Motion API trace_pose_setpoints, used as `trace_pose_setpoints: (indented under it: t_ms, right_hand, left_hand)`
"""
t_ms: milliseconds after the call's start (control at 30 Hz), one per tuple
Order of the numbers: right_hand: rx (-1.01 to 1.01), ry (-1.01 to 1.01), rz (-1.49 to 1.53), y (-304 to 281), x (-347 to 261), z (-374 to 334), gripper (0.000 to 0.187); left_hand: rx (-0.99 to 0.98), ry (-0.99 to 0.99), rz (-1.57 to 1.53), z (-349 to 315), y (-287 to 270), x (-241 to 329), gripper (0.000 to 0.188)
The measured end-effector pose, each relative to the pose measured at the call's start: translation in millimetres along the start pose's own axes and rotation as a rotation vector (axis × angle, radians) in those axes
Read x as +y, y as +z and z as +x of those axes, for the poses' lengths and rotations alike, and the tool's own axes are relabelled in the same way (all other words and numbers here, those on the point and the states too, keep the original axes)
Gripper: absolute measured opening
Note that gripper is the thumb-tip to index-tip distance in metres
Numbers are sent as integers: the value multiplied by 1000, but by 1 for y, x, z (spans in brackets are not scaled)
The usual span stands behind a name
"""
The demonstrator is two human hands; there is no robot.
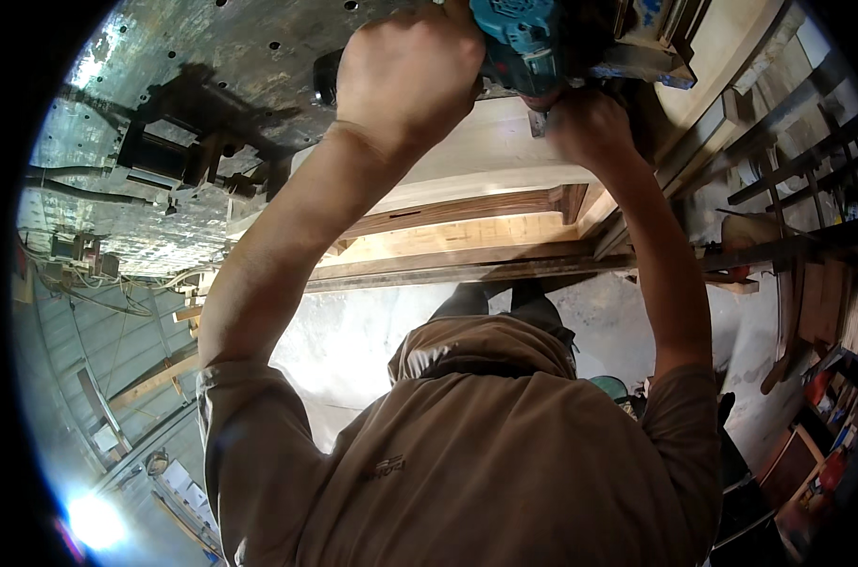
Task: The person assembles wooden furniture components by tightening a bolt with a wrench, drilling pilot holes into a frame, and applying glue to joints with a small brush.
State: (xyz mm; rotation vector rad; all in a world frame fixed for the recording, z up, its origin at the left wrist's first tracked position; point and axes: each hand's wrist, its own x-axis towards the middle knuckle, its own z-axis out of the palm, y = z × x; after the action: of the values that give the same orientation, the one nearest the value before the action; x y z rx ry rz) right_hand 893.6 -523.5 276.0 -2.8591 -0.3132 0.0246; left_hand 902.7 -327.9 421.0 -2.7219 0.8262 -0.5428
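At the top of the head view, my left hand is wrapped around the handle of a teal and black cordless drill. The black end of its handle shows on the far side of my fist. My right hand is close by the drill's nose, its fingers curled and blurred. What those fingers hold is hidden. Beside them a small metal piece sits against a pale wooden board. Below that board lies an open wooden frame with brown and light strips.
A perforated metal table spreads to the left, carrying a dark clamp-like fixture with hoses. Long wooden pieces and dark metal bars stand to the right. Grey floor shows below the frame.
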Motion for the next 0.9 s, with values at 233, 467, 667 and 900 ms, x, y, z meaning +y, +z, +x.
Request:
trace_pose_setpoints:
  t_ms: [233, 467, 667, 900]
  right_hand:
    - [76, -58, 86, 7, 6, -3, 41]
    - [156, -114, 117, 8, 7, -3, 47]
    - [-68, 21, 92, -16, -5, -16, 54]
    - [-140, -56, 921, -18, -36, -133, 36]
  left_hand:
    - [20, 15, -69, -1, 7, -3, 17]
    - [49, -89, -76, -17, 18, 1, 12]
    - [-154, -271, -182, -27, 7, -12, 51]
    - [286, -537, -845, -120, -32, -62, 32]
